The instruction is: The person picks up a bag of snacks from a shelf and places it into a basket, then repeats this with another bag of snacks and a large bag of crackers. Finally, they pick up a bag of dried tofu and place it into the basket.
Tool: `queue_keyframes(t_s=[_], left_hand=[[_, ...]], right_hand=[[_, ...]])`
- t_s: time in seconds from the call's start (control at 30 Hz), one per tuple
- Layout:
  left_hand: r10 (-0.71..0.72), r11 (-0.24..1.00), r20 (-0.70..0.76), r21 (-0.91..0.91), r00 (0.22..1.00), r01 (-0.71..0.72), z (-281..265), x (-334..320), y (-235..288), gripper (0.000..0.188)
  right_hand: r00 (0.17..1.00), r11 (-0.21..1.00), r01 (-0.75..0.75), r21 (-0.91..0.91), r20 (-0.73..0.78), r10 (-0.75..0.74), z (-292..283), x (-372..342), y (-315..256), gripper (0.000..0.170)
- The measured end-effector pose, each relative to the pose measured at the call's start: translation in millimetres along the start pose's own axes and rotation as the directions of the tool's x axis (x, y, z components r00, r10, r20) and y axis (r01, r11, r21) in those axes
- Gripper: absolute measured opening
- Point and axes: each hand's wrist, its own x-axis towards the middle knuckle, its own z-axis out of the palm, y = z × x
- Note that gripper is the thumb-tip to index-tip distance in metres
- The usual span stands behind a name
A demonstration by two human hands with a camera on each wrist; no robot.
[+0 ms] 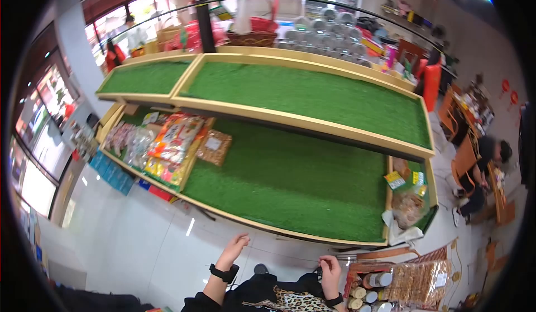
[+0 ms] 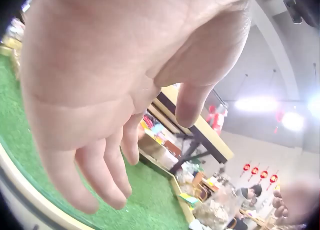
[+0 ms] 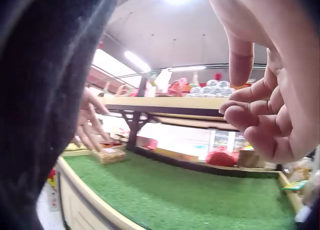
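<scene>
My left hand (image 1: 232, 251) hangs in front of the display stand's lower shelf (image 1: 296, 189), which is lined with green artificial grass. In the left wrist view its fingers (image 2: 102, 172) point down, relaxed, with nothing in them. My right hand (image 1: 330, 268) is further right, also before the shelf's front edge; the right wrist view shows its fingers (image 3: 250, 117) loosely bent and holding nothing. A clear packet of brown snack pieces (image 1: 214, 147) lies at the left end of the grass, beside the divider. Nearest my right hand is a large bag of brown snacks (image 1: 419, 283) next to several jars (image 1: 379, 279).
Colourful food bags (image 1: 176, 139) fill the left compartment. A small right compartment holds a bagged item (image 1: 408, 208) and price cards (image 1: 394, 180). The upper shelf (image 1: 307, 97) overhangs the lower one. A person (image 1: 486, 161) sits at a desk on the right.
</scene>
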Motion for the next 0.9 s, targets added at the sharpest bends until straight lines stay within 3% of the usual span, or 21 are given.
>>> queue_keyframes(t_s=[0.07,0.2,0.5,0.73,0.9], left_hand=[[0.04,0.996,-0.16,-0.073,0.986,-0.052,-34.7,-18.6,1.0,0.047],[-0.015,0.997,-0.34,-0.07,0.94,-0.01,-88.1,-49.9,-25.0,0.045],[-0.264,0.936,-0.503,-0.34,0.823,0.093,-121.0,-84.3,-59.8,0.042],[-0.174,0.955,-0.581,-0.296,0.795,-0.008,-159.9,-38.1,1.0,0.043],[0.05,0.959,-0.639,-0.183,0.768,-0.214,-188.8,18.3,56.1,0.041]], right_hand=[[0.995,0.997,0.018,-0.07,0.096,-0.012,29.1,3.5,-11.0,0.01],[0.97,0.997,0.049,-0.053,0.239,-0.035,74.0,14.2,-17.5,0.011],[0.887,0.997,0.018,-0.069,0.462,0.016,164.1,58.1,-21.8,0.011],[0.85,0.995,0.098,0.032,0.516,-0.101,241.7,134.3,-37.9,0.011],[0.823,0.992,0.096,0.076,0.555,-0.123,289.2,192.9,-47.4,0.01]])
